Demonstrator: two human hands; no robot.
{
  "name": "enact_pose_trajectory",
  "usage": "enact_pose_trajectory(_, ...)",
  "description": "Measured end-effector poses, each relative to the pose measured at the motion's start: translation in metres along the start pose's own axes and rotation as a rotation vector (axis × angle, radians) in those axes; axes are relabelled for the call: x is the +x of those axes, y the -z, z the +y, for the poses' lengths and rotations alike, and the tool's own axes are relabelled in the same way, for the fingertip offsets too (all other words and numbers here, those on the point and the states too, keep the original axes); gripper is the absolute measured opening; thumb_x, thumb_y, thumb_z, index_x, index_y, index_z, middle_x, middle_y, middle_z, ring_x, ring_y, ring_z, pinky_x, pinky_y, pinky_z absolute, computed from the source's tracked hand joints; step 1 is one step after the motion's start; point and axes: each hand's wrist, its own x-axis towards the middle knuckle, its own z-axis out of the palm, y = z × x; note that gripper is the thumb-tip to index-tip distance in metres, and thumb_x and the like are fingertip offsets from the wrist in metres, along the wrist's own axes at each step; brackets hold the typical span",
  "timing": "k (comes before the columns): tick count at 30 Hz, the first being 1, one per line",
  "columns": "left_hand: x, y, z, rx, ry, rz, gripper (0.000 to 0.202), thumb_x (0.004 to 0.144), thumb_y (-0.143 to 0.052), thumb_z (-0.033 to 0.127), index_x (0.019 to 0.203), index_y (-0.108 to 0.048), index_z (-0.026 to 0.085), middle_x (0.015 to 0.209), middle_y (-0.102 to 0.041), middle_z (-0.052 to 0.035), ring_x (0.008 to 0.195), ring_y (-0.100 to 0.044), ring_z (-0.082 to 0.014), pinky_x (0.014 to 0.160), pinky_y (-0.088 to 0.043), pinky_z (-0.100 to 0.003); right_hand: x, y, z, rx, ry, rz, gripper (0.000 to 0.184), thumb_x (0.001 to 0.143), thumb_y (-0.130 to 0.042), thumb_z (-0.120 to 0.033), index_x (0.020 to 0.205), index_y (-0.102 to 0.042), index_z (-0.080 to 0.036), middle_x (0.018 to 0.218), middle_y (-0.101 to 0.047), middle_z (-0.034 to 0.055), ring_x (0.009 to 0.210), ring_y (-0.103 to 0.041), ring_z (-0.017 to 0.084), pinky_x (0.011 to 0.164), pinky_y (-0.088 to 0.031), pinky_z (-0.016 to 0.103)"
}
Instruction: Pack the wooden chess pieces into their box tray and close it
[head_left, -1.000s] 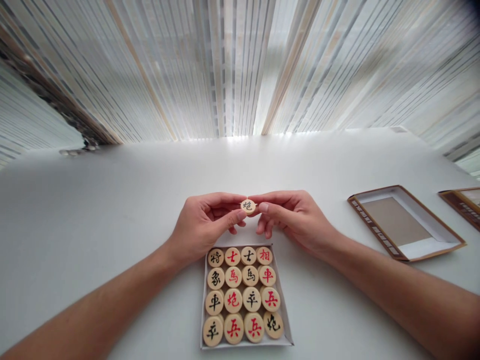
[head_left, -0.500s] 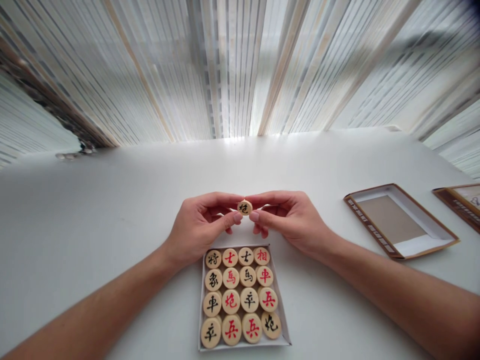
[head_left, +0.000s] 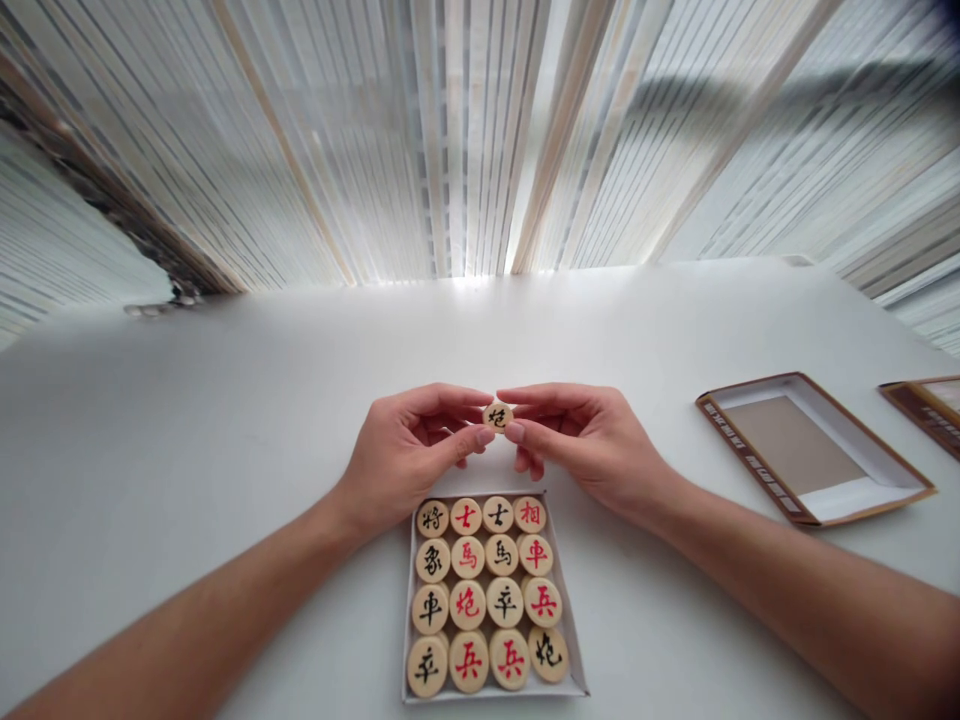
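Observation:
A round wooden chess piece [head_left: 497,414] with a black character is pinched between the fingertips of both hands above the table. My left hand [head_left: 409,450] grips its left edge with thumb and forefinger. My right hand [head_left: 581,435] grips its right edge the same way. Just below the hands lies a shallow white tray [head_left: 411,600] filled with several round wooden pieces [head_left: 487,600], marked with red or black characters and set in neat rows.
The white table [head_left: 225,420] stretches away to a striped curtain at the back. An open brown-edged box lid [head_left: 814,445] lies at the right, and part of another brown box [head_left: 926,405] shows at the right edge.
The piece stays held between both hands; my fingertips have shifted slightly around it. The view has swayed a little.

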Motion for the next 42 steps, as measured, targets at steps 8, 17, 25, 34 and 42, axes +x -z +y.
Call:
enact_pose_trajectory(8, -0.001, 0.001, -0.002, -0.039, 0.012, -0.013, 0.028, 0.080, -0.089, 0.022, 0.106, -0.082, 0.017, 0.091, -0.083, -0.0063, 0.080, -0.078, -0.0181, 0.064, -0.064, -0.022, 0.001, 0.001, -0.004, 0.028, -0.078, -0.040, 0.035, 0.080, -0.090, -0.038, 0.108, -0.083, -0.017, 0.082, -0.080, 0.0060, 0.061, -0.074, 0.016, 0.052, -0.062, 0.024)
enact_pose_trajectory(17, 0.000, -0.001, 0.002, -0.030, 0.025, -0.002, 0.024, 0.079, -0.090, 0.022, 0.100, -0.083, 0.015, 0.088, -0.083, -0.0062, 0.075, -0.077, -0.0179, 0.064, -0.065, -0.023, 0.001, 0.001, -0.002, 0.054, -0.080, -0.081, 0.036, 0.078, -0.092, -0.033, 0.109, -0.083, -0.019, 0.088, -0.082, 0.0079, 0.074, -0.079, 0.019, 0.060, -0.065, 0.025)
enact_pose_trajectory(25, -0.002, -0.001, -0.002, -0.002, -0.025, -0.031, 0.022, 0.083, -0.086, 0.022, 0.104, -0.082, 0.016, 0.087, -0.083, -0.0041, 0.072, -0.075, -0.0127, 0.066, -0.064, -0.019, 0.001, 0.001, -0.004, 0.034, -0.096, -0.109, 0.025, 0.086, -0.086, -0.042, 0.092, -0.084, -0.017, 0.083, -0.080, 0.0055, 0.065, -0.076, 0.013, 0.056, -0.062, 0.019)
enact_pose_trajectory(34, -0.004, -0.001, -0.005, -0.002, -0.091, -0.066, 0.030, 0.083, -0.086, 0.016, 0.112, -0.080, 0.021, 0.083, -0.082, 0.0010, 0.073, -0.076, -0.0093, 0.071, -0.063, -0.014, 0.002, 0.002, -0.004, 0.022, -0.110, -0.197, 0.028, 0.091, -0.080, -0.044, 0.094, -0.084, -0.017, 0.078, -0.077, 0.0037, 0.064, -0.074, 0.012, 0.058, -0.061, 0.019)
enact_pose_trajectory(42, -0.003, 0.000, -0.005, -0.026, -0.093, -0.077, 0.026, 0.083, -0.087, 0.018, 0.108, -0.081, 0.021, 0.082, -0.082, 0.0011, 0.074, -0.077, -0.0095, 0.069, -0.062, -0.013, 0.002, 0.003, -0.006, 0.042, -0.130, -0.225, 0.032, 0.093, -0.078, -0.047, 0.090, -0.084, -0.016, 0.076, -0.076, 0.0041, 0.063, -0.074, 0.012, 0.059, -0.061, 0.018)
